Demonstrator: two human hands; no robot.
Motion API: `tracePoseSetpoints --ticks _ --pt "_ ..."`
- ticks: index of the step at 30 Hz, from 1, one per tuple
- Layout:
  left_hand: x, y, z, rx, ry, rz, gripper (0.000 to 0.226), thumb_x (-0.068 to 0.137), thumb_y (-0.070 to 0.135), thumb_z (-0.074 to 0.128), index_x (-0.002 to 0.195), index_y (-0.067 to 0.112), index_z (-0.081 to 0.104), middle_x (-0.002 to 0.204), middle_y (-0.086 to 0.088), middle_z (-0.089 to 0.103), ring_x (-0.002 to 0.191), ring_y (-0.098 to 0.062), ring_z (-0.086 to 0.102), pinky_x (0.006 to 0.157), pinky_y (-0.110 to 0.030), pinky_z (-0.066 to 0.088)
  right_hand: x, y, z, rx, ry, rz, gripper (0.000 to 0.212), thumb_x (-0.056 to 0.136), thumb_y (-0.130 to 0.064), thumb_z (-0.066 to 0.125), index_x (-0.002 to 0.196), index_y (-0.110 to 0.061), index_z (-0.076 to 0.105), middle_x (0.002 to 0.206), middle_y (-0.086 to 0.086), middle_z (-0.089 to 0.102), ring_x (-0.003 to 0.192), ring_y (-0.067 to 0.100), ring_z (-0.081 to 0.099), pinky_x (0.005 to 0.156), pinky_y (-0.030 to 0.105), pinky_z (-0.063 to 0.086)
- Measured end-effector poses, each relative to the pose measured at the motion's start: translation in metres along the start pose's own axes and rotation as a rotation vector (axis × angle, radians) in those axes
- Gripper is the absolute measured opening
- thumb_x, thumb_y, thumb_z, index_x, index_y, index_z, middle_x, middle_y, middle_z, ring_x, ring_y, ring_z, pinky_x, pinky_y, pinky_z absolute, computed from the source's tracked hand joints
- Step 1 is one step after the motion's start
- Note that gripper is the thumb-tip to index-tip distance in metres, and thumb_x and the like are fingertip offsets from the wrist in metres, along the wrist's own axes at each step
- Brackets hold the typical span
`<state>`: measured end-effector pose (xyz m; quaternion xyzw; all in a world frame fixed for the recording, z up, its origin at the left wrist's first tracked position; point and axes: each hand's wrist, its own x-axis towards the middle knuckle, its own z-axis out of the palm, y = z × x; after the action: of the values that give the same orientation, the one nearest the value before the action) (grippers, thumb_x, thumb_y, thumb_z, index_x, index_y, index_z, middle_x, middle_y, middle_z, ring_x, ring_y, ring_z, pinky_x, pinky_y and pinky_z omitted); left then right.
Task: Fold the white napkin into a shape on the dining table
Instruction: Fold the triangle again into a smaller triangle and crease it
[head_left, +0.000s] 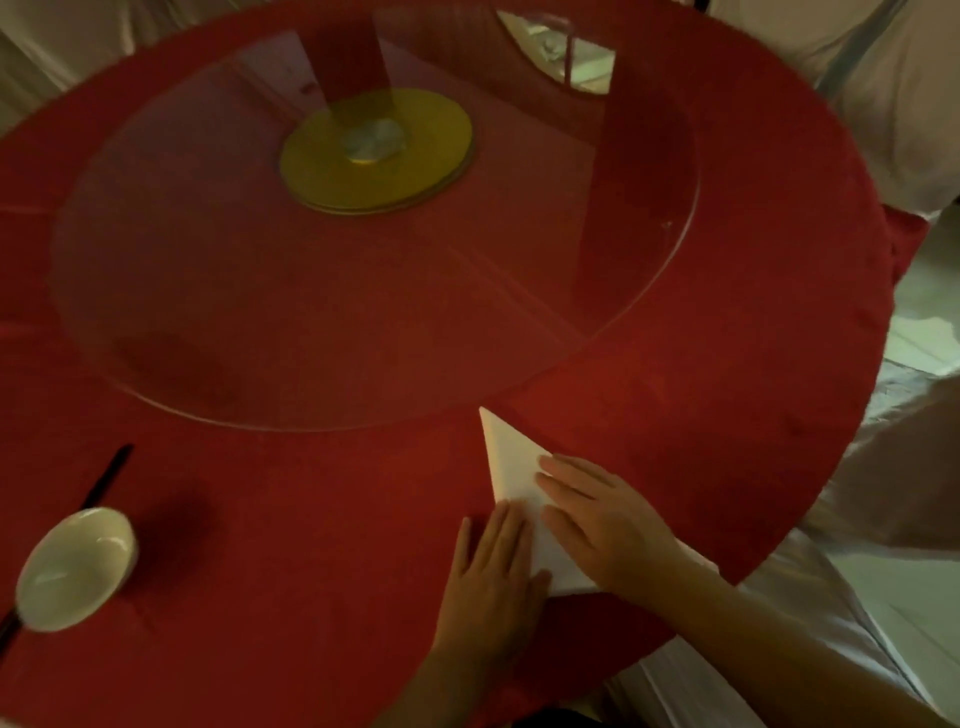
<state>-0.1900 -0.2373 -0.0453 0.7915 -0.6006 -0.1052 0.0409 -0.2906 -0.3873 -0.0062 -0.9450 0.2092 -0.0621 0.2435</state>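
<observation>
The white napkin (511, 460) lies flat on the red tablecloth (311, 519) near the table's right front edge, folded into a narrow pointed triangle whose tip points away from me. My left hand (491, 577) rests flat on its near left side, fingers together. My right hand (597, 514) presses flat on its right half, fingers spread slightly. Both palms cover the napkin's lower part; neither hand grips it.
A large round glass turntable (649, 291) on a yellow base (376, 156) fills the table's middle. A white bowl (78, 566) and dark chopsticks (106, 475) sit at the left front. White-covered chairs (883, 493) stand along the right edge.
</observation>
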Motion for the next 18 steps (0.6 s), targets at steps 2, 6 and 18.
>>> tracePoseSetpoints --ticks 2,6,18 --pt "-0.002 0.001 0.003 0.000 -0.005 -0.005 0.053 0.095 0.042 0.031 0.134 0.013 0.052 0.142 -0.006 0.049 0.135 -0.022 0.038 0.107 -0.051 0.022 0.029 -0.001 0.017 -0.064 -0.159 -0.101 0.057 0.098 -0.045 0.019 0.143 -0.015 0.039 0.155 -0.003 0.026 0.145 0.011 0.015 0.116 0.032 0.015" --pt "-0.002 -0.001 0.007 0.022 -0.029 -0.023 0.055 0.094 0.045 0.034 0.138 0.014 0.048 0.145 -0.005 0.044 0.138 -0.021 0.031 0.105 -0.047 0.020 0.071 0.009 0.039 -0.226 -0.263 -0.157 0.063 0.098 -0.051 0.012 0.149 -0.016 0.024 0.161 0.000 0.011 0.144 0.006 -0.007 0.118 0.035 -0.001" --pt "-0.004 -0.001 0.014 -0.034 -0.042 -0.033 0.056 0.099 0.049 0.027 0.151 0.030 0.017 0.156 -0.008 0.023 0.144 -0.024 0.017 0.113 -0.056 0.018 0.117 0.011 0.067 -0.371 -0.182 -0.044 0.087 0.086 -0.076 0.001 0.151 -0.018 0.010 0.161 0.000 0.005 0.147 0.015 -0.006 0.116 0.047 -0.004"
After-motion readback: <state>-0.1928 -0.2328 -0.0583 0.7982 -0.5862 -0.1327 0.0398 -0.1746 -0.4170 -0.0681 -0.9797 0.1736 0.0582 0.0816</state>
